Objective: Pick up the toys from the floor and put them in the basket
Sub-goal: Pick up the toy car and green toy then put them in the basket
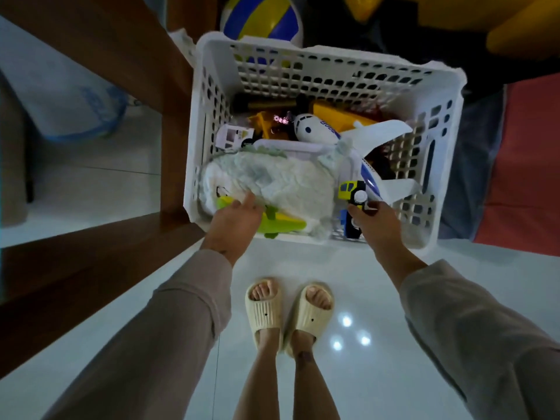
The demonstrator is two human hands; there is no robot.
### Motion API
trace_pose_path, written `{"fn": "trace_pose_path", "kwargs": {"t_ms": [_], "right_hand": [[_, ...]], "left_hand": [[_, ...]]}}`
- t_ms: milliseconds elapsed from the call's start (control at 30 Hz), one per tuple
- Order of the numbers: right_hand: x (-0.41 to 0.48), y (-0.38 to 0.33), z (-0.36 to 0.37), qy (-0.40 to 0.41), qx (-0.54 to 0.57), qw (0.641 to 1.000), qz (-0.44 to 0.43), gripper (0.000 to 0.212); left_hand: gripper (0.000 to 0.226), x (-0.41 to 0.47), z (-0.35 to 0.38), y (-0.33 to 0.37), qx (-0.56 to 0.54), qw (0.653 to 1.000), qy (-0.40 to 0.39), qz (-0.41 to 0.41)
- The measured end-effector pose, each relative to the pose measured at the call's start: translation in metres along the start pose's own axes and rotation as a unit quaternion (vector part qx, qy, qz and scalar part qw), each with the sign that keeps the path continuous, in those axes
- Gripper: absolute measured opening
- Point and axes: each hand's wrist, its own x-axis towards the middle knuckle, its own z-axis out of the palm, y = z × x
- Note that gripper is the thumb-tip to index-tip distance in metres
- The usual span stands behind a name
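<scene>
A white perforated basket point(436, 165) stands on the floor in front of me, full of toys. Inside lie a white toy airplane point(375, 137), a pale crumpled soft item point(272, 180), a yellow toy point(336, 116) and other pieces. My left hand point(235, 221) reaches over the near rim and grips a green and yellow plastic toy point(281, 222). My right hand point(375, 221) is over the near right corner, fingers closed around a yellow, black and blue toy truck point(353, 194).
A dark wooden shelf frame point(169, 125) stands close to the basket's left side. A blue, yellow and white ball point(260, 19) sits behind the basket. Yellow and red items lie at the right. My feet in cream slippers point(288, 310) stand on the glossy white floor.
</scene>
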Motion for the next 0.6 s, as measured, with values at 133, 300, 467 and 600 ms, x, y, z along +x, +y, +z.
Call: {"fn": "trace_pose_path", "kwargs": {"t_ms": [133,300,467,600], "right_hand": [[0.0,-0.003,0.025,0.07,-0.004,0.998,0.006,0.046],[-0.005,0.003,0.034,0.038,0.001,0.999,-0.003,0.051],[-0.029,0.008,0.011,-0.051,-0.042,0.996,-0.052,0.035],[-0.07,0.002,-0.033,-0.081,-0.001,0.995,-0.057,0.027]], "left_hand": [[0.034,0.014,0.008,0.006,-0.004,1.0,0.001,-0.025],[0.037,0.011,0.022,0.01,-0.009,0.997,0.051,-0.053],[0.049,-0.006,0.02,0.006,-0.049,0.996,0.02,-0.07],[0.051,-0.031,0.004,0.012,-0.12,0.988,-0.005,-0.102]]}}
